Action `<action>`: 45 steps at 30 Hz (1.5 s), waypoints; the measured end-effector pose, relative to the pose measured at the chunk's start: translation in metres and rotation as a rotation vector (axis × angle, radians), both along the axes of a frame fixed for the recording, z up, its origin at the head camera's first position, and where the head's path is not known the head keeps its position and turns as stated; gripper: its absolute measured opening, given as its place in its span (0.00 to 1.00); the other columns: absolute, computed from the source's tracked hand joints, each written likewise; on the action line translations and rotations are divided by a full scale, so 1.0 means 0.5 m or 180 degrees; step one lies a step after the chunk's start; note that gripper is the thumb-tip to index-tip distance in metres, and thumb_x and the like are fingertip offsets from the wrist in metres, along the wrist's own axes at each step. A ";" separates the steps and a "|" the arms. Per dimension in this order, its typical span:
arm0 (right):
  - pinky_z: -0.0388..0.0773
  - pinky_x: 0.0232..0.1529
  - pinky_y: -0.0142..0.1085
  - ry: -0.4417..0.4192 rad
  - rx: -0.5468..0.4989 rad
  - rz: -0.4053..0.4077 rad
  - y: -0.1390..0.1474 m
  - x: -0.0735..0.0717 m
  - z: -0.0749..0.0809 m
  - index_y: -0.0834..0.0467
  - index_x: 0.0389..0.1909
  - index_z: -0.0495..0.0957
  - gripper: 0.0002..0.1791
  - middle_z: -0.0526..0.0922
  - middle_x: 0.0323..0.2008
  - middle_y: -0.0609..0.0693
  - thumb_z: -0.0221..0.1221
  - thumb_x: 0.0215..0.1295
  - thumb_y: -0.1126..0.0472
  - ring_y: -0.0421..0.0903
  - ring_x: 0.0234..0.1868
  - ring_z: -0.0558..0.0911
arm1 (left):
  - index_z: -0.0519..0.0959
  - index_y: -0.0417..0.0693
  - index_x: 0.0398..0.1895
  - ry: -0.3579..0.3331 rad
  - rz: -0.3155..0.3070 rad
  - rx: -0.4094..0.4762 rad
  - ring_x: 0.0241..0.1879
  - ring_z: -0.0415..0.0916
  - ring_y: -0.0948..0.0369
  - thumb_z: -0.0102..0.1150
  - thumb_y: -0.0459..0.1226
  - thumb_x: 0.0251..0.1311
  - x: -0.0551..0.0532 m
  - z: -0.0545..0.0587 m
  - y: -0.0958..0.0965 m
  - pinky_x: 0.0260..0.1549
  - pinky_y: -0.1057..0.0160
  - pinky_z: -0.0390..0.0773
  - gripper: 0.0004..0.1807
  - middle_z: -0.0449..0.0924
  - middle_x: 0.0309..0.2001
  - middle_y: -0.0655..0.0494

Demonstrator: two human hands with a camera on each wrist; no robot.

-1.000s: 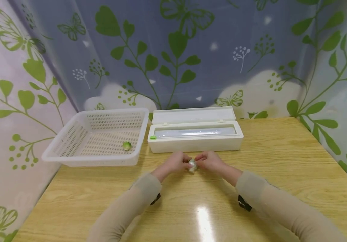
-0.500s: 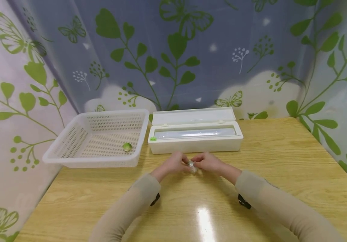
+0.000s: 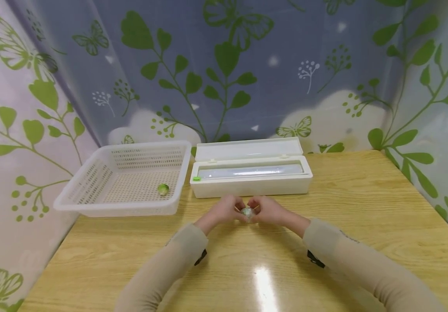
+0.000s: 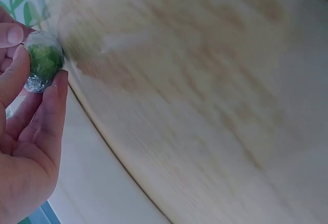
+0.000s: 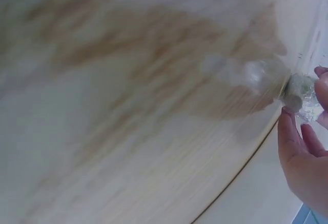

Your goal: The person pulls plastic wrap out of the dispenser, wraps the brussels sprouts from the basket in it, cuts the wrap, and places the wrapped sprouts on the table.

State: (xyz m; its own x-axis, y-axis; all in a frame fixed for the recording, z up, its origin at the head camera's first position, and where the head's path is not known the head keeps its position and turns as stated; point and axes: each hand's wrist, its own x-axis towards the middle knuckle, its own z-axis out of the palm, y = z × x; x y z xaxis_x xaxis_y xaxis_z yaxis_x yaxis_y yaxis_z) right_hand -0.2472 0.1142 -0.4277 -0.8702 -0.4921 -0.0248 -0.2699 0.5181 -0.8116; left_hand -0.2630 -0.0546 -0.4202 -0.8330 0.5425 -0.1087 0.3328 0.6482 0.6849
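A Brussels sprout (image 3: 248, 212) wrapped in clear cling film is held between both hands, just above or on the table in front of the film box. My left hand (image 3: 227, 209) pinches it from the left with thumb and fingers. From the other side, my right hand (image 3: 268, 210) grips it with bent fingers. The left wrist view shows the green sprout (image 4: 46, 60) under crinkled, shiny film. Its pale stem end (image 5: 293, 102) shows in the right wrist view, with loose film beside it.
A white cling film box (image 3: 251, 187) with its lid raised stands behind the hands, a film roll (image 3: 251, 171) and green slider (image 3: 197, 178) showing. Left of it, a white perforated basket (image 3: 114, 208) holds one unwrapped sprout (image 3: 163, 189). Patterned curtains edge the wooden table (image 3: 364, 208).
The fingers shift around the wrapped sprout and turn it slightly; more of its rounded, green-tinged surface shows now. Both arms stay in nearly the same place.
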 end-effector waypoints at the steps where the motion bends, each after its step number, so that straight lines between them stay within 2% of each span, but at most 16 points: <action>1: 0.76 0.35 0.35 0.0066 0.0048 0.0019 -0.001 0.000 0.000 0.70 0.39 0.72 0.18 0.77 0.37 0.59 0.62 0.44 0.71 0.51 0.38 0.78 | 0.77 0.38 0.29 0.0034 -0.0025 -0.0007 0.31 0.75 0.61 0.69 0.35 0.41 -0.001 -0.001 0.000 0.28 0.69 0.74 0.13 0.77 0.29 0.53; 6: 0.75 0.33 0.33 0.0464 0.0320 0.0175 -0.003 0.001 0.000 0.68 0.36 0.73 0.17 0.78 0.34 0.56 0.65 0.43 0.69 0.47 0.35 0.77 | 0.75 0.40 0.24 0.0193 -0.0057 -0.0041 0.28 0.72 0.64 0.70 0.36 0.39 -0.001 -0.003 -0.001 0.25 0.70 0.73 0.14 0.75 0.25 0.56; 11: 0.73 0.31 0.32 0.0673 0.0470 0.0237 -0.006 0.002 -0.001 0.65 0.34 0.74 0.17 0.78 0.31 0.53 0.66 0.40 0.67 0.44 0.32 0.75 | 0.72 0.41 0.24 0.0164 -0.0026 -0.0115 0.27 0.70 0.63 0.72 0.38 0.37 0.002 -0.004 -0.001 0.24 0.69 0.72 0.17 0.72 0.25 0.56; 16: 0.70 0.28 0.32 0.0748 0.0537 0.0219 -0.011 0.001 -0.004 0.62 0.30 0.74 0.15 0.76 0.26 0.47 0.67 0.40 0.65 0.40 0.28 0.72 | 0.71 0.41 0.25 0.0125 -0.0040 -0.0104 0.27 0.70 0.63 0.72 0.38 0.36 0.005 -0.004 -0.004 0.25 0.69 0.72 0.18 0.72 0.26 0.56; 20: 0.69 0.27 0.31 0.0703 0.0568 0.0183 -0.006 0.003 -0.003 0.60 0.29 0.74 0.14 0.75 0.23 0.44 0.67 0.40 0.64 0.39 0.25 0.70 | 0.72 0.41 0.27 0.0124 -0.0128 -0.0112 0.30 0.72 0.62 0.71 0.40 0.38 0.006 -0.002 -0.005 0.27 0.69 0.73 0.18 0.73 0.28 0.56; 24: 0.71 0.28 0.31 0.0609 0.0540 0.0100 0.006 0.008 0.005 0.61 0.31 0.75 0.12 0.76 0.25 0.45 0.66 0.44 0.65 0.39 0.26 0.72 | 0.74 0.39 0.37 0.0198 -0.0181 -0.0224 0.37 0.73 0.59 0.66 0.46 0.45 0.010 0.006 -0.011 0.34 0.66 0.73 0.22 0.75 0.36 0.53; 27: 0.72 0.30 0.33 0.0521 0.0519 -0.0027 0.017 0.011 0.016 0.63 0.34 0.76 0.14 0.77 0.28 0.47 0.65 0.45 0.65 0.41 0.29 0.74 | 0.72 0.38 0.48 0.0359 -0.0134 -0.0282 0.45 0.71 0.56 0.60 0.51 0.49 0.015 0.016 -0.016 0.41 0.61 0.72 0.29 0.74 0.45 0.48; 31: 0.73 0.33 0.36 0.0422 0.0487 -0.0166 0.031 0.013 0.030 0.64 0.38 0.75 0.17 0.77 0.31 0.49 0.66 0.45 0.66 0.44 0.33 0.75 | 0.67 0.39 0.56 0.0741 -0.0023 -0.0358 0.50 0.68 0.53 0.56 0.54 0.52 0.021 0.030 -0.026 0.46 0.57 0.70 0.34 0.70 0.52 0.47; 37: 0.73 0.34 0.38 0.0488 0.0429 -0.0220 0.051 0.009 0.039 0.65 0.38 0.74 0.17 0.77 0.32 0.50 0.65 0.45 0.67 0.46 0.34 0.75 | 0.68 0.41 0.56 0.1358 0.0110 -0.0564 0.51 0.67 0.52 0.56 0.54 0.52 0.025 0.035 -0.041 0.46 0.56 0.70 0.34 0.66 0.55 0.47; 43: 0.73 0.36 0.40 0.0606 0.0348 -0.0215 0.072 0.006 0.049 0.67 0.37 0.74 0.17 0.77 0.32 0.52 0.65 0.43 0.68 0.49 0.36 0.75 | 0.68 0.40 0.55 0.1611 0.0259 -0.0670 0.53 0.65 0.52 0.55 0.55 0.52 0.028 0.037 -0.065 0.51 0.56 0.66 0.34 0.67 0.55 0.47; 45: 0.73 0.37 0.41 0.0641 0.0329 -0.0223 0.082 0.004 0.050 0.68 0.37 0.74 0.18 0.77 0.32 0.53 0.65 0.43 0.69 0.51 0.37 0.75 | 0.68 0.40 0.56 0.1704 0.0309 -0.0752 0.53 0.65 0.52 0.53 0.55 0.54 0.029 0.038 -0.074 0.50 0.55 0.66 0.34 0.68 0.54 0.46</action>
